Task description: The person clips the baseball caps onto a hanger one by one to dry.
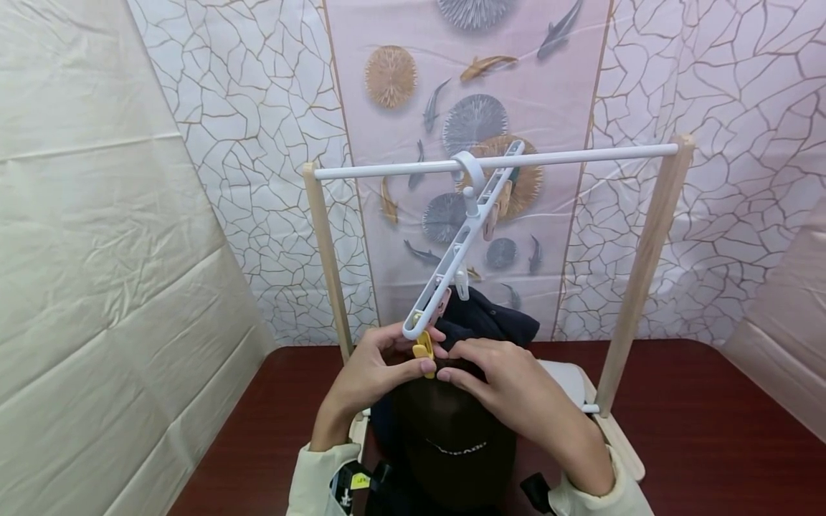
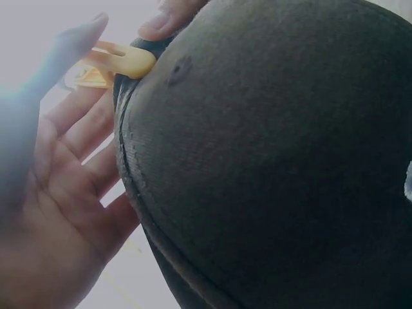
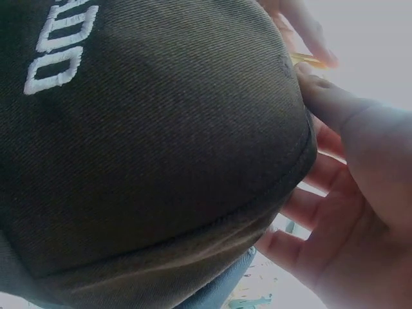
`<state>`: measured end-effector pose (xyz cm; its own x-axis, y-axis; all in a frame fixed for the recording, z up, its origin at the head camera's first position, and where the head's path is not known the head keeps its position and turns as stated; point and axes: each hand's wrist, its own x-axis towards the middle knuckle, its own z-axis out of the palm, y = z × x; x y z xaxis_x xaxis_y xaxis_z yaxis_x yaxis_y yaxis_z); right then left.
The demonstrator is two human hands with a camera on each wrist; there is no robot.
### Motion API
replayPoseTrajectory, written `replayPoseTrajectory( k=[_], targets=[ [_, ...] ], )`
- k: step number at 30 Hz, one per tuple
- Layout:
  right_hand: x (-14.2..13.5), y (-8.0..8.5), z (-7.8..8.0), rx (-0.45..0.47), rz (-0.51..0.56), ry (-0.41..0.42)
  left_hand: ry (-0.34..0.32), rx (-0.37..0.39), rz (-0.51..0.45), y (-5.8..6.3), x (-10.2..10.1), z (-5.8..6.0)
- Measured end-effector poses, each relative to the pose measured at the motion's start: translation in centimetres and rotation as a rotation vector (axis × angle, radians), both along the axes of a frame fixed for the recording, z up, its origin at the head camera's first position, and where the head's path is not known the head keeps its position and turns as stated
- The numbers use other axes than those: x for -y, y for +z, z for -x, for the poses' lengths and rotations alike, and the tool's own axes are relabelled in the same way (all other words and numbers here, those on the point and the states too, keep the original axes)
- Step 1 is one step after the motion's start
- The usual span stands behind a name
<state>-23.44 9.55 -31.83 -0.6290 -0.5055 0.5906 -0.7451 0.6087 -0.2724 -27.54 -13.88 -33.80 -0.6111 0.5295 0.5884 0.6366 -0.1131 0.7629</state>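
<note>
A dark cap (image 1: 445, 437) with white embroidered lettering hangs beneath the near end of a white clip hanger (image 1: 461, 244). My left hand (image 1: 371, 373) pinches a yellow clothes clip (image 1: 422, 349) at that end, thumb in front and fingers behind. In the left wrist view the tip of the yellow clip (image 2: 132, 62) lies over the cap's edge. With the thumb on the front and the other fingers behind, my right hand (image 1: 510, 380) grips the cap's edge just right of the clip. The right wrist view has this thumb (image 3: 328, 100) pressed on the fabric.
The hanger hooks over the white bar (image 1: 568, 155) of a wooden-post rack (image 1: 645, 272) on a dark red table (image 1: 723, 423). More clips, including a white one (image 1: 462, 282), hang along it. Behind the cap hangs dark navy cloth (image 1: 490, 319). A patterned curtain (image 1: 258, 143) stands behind.
</note>
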Motion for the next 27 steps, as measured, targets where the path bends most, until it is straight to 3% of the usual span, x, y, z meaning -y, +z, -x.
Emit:
replayPoseTrajectory(
  k=[9, 19, 27],
  targets=[
    [-0.37, 0.02, -0.15, 0.005, 0.010, -0.019, 0.031, 0.006, 0.023, 0.14, -0.07, -0.11],
    [-0.93, 0.27, -0.74, -0.074, 0.038, -0.104, 0.032, 0.042, 0.021, 0.28, -0.37, -0.01],
    [-0.72, -0.51, -0.93, -0.189, 0.086, -0.096, 0.040, 0.036, 0.011, 0.23, -0.09, -0.13]
  ],
)
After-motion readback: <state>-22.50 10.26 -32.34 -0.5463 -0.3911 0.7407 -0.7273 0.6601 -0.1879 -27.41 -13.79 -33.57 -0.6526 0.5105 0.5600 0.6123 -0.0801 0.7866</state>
